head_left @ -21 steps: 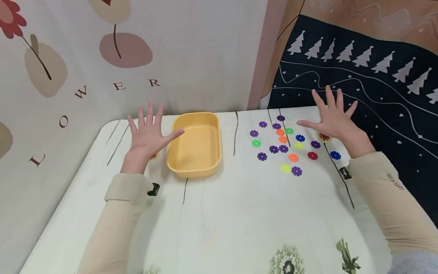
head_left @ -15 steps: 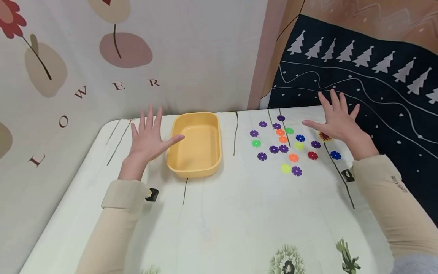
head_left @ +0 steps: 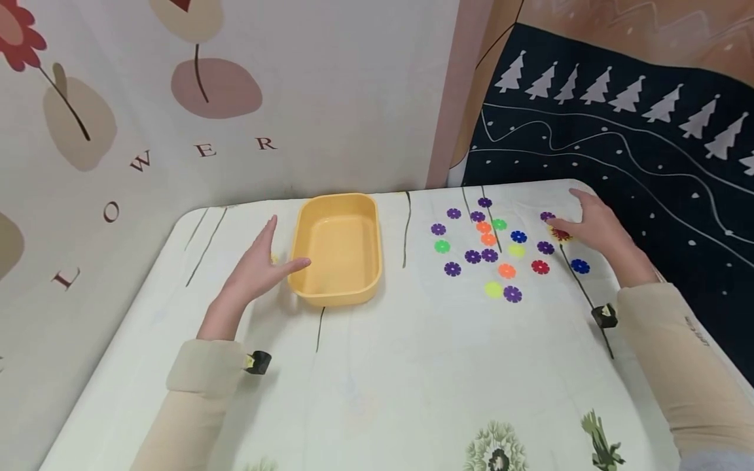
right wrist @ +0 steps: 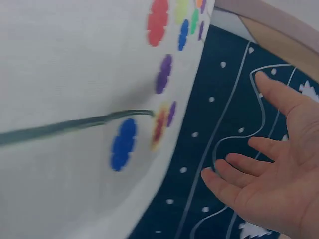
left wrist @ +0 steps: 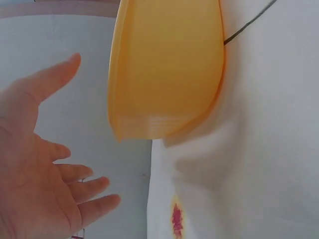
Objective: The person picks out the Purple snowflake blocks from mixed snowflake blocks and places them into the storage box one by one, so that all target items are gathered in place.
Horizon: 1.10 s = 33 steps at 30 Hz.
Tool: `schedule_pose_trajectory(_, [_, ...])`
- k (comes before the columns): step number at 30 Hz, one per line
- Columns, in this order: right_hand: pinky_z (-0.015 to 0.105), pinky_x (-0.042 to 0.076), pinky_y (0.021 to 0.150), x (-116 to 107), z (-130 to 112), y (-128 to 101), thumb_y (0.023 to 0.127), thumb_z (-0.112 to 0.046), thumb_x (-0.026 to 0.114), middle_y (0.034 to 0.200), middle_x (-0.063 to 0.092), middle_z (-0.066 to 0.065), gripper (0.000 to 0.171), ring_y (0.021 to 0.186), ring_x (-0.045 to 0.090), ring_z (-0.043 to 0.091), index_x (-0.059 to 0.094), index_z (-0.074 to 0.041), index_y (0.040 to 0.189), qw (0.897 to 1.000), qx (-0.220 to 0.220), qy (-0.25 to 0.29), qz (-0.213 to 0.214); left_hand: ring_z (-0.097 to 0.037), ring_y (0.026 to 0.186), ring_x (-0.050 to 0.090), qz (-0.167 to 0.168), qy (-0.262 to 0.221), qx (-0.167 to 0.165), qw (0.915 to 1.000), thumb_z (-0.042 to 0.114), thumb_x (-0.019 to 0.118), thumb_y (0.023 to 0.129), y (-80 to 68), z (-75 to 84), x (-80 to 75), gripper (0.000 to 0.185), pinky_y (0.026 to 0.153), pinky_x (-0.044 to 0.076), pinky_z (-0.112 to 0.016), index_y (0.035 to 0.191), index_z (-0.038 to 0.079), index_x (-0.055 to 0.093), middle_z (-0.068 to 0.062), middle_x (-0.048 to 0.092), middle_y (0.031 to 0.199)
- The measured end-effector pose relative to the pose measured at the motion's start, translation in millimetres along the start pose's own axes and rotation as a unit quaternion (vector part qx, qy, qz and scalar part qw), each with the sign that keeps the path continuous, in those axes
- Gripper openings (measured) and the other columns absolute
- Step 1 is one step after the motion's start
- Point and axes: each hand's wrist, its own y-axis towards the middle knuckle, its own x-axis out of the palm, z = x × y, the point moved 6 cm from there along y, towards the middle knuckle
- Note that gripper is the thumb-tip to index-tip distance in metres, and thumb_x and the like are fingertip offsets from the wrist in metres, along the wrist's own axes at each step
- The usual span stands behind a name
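Note:
My left hand [head_left: 256, 265] hovers at the left side of a yellow plastic tub [head_left: 338, 252], its thumb overlapping the near left rim in the head view. In the left wrist view that hand [left wrist: 47, 164] holds nothing, and the tub [left wrist: 169, 64] stands beyond the fingertips. My right hand [head_left: 597, 226], also holding nothing, is over the table's far right corner. Left of it lie scattered flower-shaped plastic discs, among them a red disc [head_left: 540, 267], a blue disc [head_left: 580, 266], a green disc [head_left: 442, 246] and a purple disc [head_left: 512, 294]. The right wrist view shows its fingers [right wrist: 239, 174] loosely extended.
A white cloth with printed flowers covers the table [head_left: 377, 379]. Behind it hangs a pale curtain [head_left: 347, 98] with lettering, and at the right a dark cloth [head_left: 589, 131] with white trees. Small black wrist cameras show at the left cuff [head_left: 258, 362] and right cuff [head_left: 604, 316].
Both hands have come down from a raised, spread pose, and their fingers have drawn closer together. The right hand has shifted right, uncovering a purple disc. Tub and discs stay put.

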Motion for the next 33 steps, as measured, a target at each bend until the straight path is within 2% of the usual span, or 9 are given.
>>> schedule_pose_trajectory(5, [0.069,0.033,0.111,11,19,1,0.097,-0.053,0.057,0.157,0.021,0.036,0.092,0.139,0.030,0.056,0.013,0.001,0.158,0.998,0.030,0.040,-0.035,-0.042,0.147,0.033,-0.006,-0.047,-0.018,0.9987,0.048,0.066,0.093,-3.4,-7.0,6.2,0.100,0.118,0.034,-0.058,0.162,0.013,0.003,-0.016,0.019,0.166])
schedule_pose_trajectory(14, [0.064,0.041,0.108,26,37,2,0.099,-0.045,0.056,0.148,0.036,0.035,0.075,0.129,0.040,0.052,0.033,0.005,0.151,0.995,0.038,0.078,-0.054,-0.041,0.140,0.046,-0.009,-0.123,-0.020,0.9921,0.023,0.066,0.096,-4.4,-15.6,18.4,0.081,0.106,0.050,-0.051,0.159,0.003,0.018,-0.020,0.034,0.160])
schedule_pose_trajectory(16, [0.056,0.049,0.101,28,40,2,0.100,-0.042,0.056,0.143,0.041,0.034,0.071,0.121,0.046,0.048,0.037,0.007,0.148,0.994,0.036,0.084,-0.058,-0.042,0.138,0.048,-0.007,-0.138,-0.016,0.9903,0.018,0.065,0.096,-4.2,-16.3,19.8,0.075,0.100,0.054,-0.048,0.157,0.002,0.024,-0.021,0.037,0.158])
schedule_pose_trajectory(18, [0.040,0.054,0.089,30,43,3,0.100,-0.039,0.057,0.137,0.044,0.033,0.068,0.113,0.050,0.043,0.040,0.008,0.146,0.993,0.040,0.090,-0.062,-0.042,0.136,0.050,-0.005,-0.147,-0.016,0.9889,0.014,0.063,0.097,-4.0,-15.7,21.0,0.070,0.095,0.058,-0.043,0.156,0.001,0.028,-0.021,0.039,0.157])
schedule_pose_trajectory(20, [0.026,0.050,0.079,32,46,3,0.099,-0.038,0.059,0.133,0.047,0.031,0.065,0.108,0.051,0.038,0.044,0.007,0.144,0.992,0.048,0.094,-0.067,-0.042,0.135,0.051,-0.003,-0.151,-0.019,0.9884,0.013,0.061,0.097,-3.7,-15.6,21.6,0.066,0.092,0.060,-0.040,0.155,0.002,0.031,-0.021,0.040,0.156])
schedule_pose_trajectory(22, [0.021,0.045,0.075,33,49,4,0.099,-0.036,0.060,0.132,0.047,0.031,0.062,0.106,0.050,0.036,0.047,0.006,0.142,0.991,0.051,0.094,-0.075,-0.041,0.134,0.053,0.000,-0.152,-0.024,0.9881,0.012,0.059,0.097,-3.3,-15.1,21.7,0.064,0.090,0.060,-0.037,0.155,0.003,0.032,-0.020,0.041,0.156])
schedule_pose_trajectory(25, [0.036,0.050,0.087,35,50,3,0.099,-0.035,0.060,0.137,0.044,0.032,0.058,0.112,0.044,0.040,0.051,0.006,0.139,0.990,0.045,0.093,-0.092,-0.040,0.133,0.053,0.005,-0.150,-0.028,0.9883,0.010,0.057,0.097,-2.0,-15.1,21.0,0.063,0.089,0.061,-0.035,0.155,0.004,0.033,-0.020,0.041,0.156])
schedule_pose_trajectory(28, [0.057,0.041,0.105,37,51,3,0.099,-0.035,0.061,0.143,0.039,0.034,0.058,0.120,0.038,0.045,0.051,0.006,0.138,0.989,0.037,0.094,-0.109,-0.040,0.133,0.054,0.011,-0.142,-0.031,0.9893,0.010,0.056,0.098,-0.5,-16.4,19.5,0.061,0.086,0.062,-0.032,0.155,0.004,0.034,-0.020,0.042,0.156])
schedule_pose_trajectory(33, [0.059,0.039,0.108,40,51,6,0.097,-0.030,0.064,0.142,0.041,0.033,0.054,0.121,0.039,0.045,0.054,0.006,0.137,0.988,0.025,0.095,-0.120,-0.040,0.131,0.056,0.024,-0.138,-0.029,0.9898,0.009,0.054,0.098,2.3,-21.0,16.6,0.058,0.083,0.061,-0.025,0.153,0.006,0.038,-0.020,0.045,0.153])
